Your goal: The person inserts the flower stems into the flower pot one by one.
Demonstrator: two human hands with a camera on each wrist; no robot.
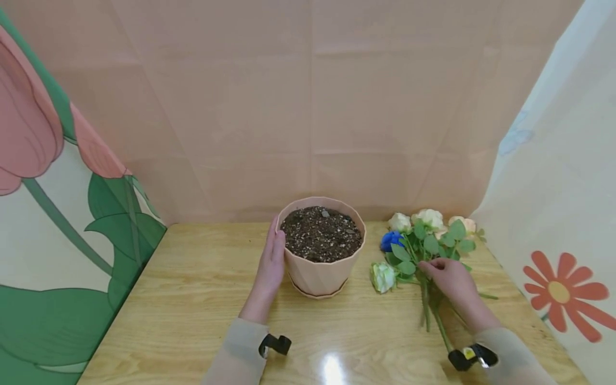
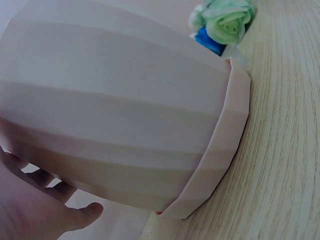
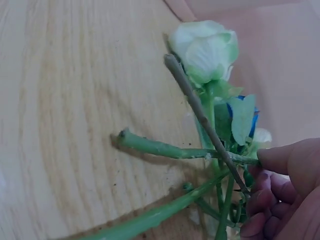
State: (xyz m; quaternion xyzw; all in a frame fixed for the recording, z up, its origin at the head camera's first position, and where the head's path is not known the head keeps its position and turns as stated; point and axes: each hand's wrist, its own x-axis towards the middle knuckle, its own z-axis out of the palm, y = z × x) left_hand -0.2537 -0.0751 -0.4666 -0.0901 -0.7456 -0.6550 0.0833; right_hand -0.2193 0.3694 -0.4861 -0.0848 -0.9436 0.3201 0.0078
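A pale pink flowerpot (image 1: 315, 275) full of dark soil (image 1: 321, 235) stands upright on its saucer (image 2: 225, 145). My left hand (image 1: 270, 262) rests against the pot's left side with its fingers straight. To the right lies a bunch of roses with green leaves: a blue rose (image 1: 391, 241), a pale green rose (image 1: 383, 277), white roses (image 1: 428, 218) and a peach rose (image 1: 463, 224). Over their stems, my right hand (image 1: 452, 278) pinches a green rose stem (image 3: 165, 149) between thumb and curled fingers. Which bloom that stem bears is hidden. A brownish stem (image 3: 197, 112) crosses it.
The wooden table (image 1: 192, 299) runs back to a pink cloth backdrop (image 1: 240, 107). Flower-printed sheets flank it, with a large tulip (image 1: 29, 107) at left and a red flower (image 1: 560, 291) at right. Loose stems (image 1: 440, 326) point toward the front edge.
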